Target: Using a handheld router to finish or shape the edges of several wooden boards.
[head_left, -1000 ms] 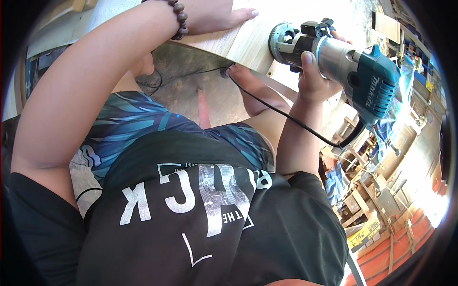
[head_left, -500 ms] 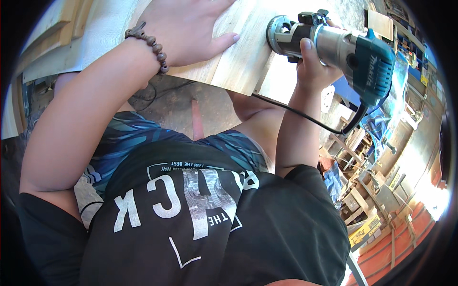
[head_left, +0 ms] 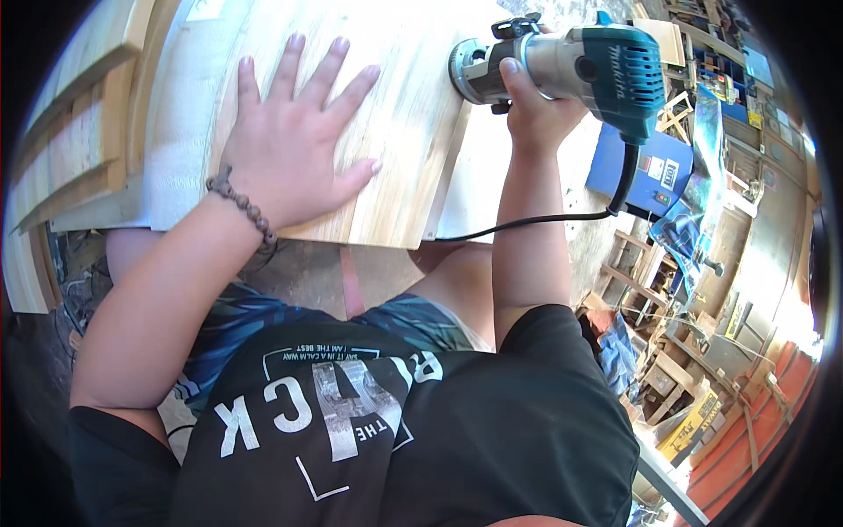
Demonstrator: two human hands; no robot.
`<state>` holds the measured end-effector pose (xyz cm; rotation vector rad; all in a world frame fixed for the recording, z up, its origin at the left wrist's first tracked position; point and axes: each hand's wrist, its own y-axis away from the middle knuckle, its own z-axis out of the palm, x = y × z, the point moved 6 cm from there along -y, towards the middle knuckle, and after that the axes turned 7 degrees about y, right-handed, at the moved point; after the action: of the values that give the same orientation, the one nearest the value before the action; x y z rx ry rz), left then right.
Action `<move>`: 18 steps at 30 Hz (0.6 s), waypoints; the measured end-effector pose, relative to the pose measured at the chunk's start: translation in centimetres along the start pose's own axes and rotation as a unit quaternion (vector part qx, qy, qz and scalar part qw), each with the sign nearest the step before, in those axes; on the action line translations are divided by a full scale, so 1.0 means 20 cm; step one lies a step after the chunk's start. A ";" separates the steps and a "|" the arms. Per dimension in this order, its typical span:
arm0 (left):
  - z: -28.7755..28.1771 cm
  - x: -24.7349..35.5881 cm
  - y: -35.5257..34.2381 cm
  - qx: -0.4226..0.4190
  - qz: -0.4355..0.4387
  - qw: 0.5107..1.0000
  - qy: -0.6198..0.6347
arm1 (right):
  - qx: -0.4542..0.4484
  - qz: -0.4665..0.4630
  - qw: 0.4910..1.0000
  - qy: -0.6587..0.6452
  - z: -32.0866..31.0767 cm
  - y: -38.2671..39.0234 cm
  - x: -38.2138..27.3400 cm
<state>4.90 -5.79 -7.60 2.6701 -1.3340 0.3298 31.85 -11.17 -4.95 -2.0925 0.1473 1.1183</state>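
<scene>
My left hand (head_left: pixel 290 145) lies flat with fingers spread on a pale wooden board (head_left: pixel 399 180); a brown bead bracelet (head_left: pixel 248 211) circles its wrist. To the right, my right hand (head_left: pixel 540 110) grips a trim router (head_left: pixel 606 75) round its silver body. The tool has a teal motor end and is tilted nearly on its side in the picture, its round dark base (head_left: pixel 464 72) against the board's right edge. I cannot tell whether its bit is cutting. A black cord (head_left: pixel 527 226) runs from the motor end, passing over my right forearm.
Stacked wooden pieces (head_left: pixel 97 132) stand at the far left. Beyond my right arm is a blue box-shaped machine (head_left: pixel 645 171). Wood scraps (head_left: pixel 667 378), a yellow box (head_left: pixel 689 429) and an orange-red sheet (head_left: pixel 755 430) lie to the right. My legs are under the board.
The view has shifted, so the board and my left hand sit lower and more fully in the picture. Relative to them, the router has moved farther away along the board's right edge.
</scene>
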 end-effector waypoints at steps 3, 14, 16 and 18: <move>-0.04 -0.01 0.02 0.042 0.016 0.998 0.033 | 0.007 0.036 0.999 -0.005 0.01 -0.06 0.02; -0.07 -0.01 0.06 0.018 0.011 0.998 0.051 | 0.024 0.011 1.000 0.008 0.03 -0.22 0.04; -0.06 0.00 0.09 0.011 0.008 0.998 0.065 | 0.008 0.026 0.999 0.030 0.03 -0.24 0.08; -0.06 0.01 0.10 0.009 0.007 0.998 0.066 | 0.009 0.026 0.998 0.053 0.02 -0.26 0.11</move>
<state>3.17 -6.85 -6.33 2.6032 -1.3170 0.5126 35.16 -6.71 -3.88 -2.1436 0.2622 1.0334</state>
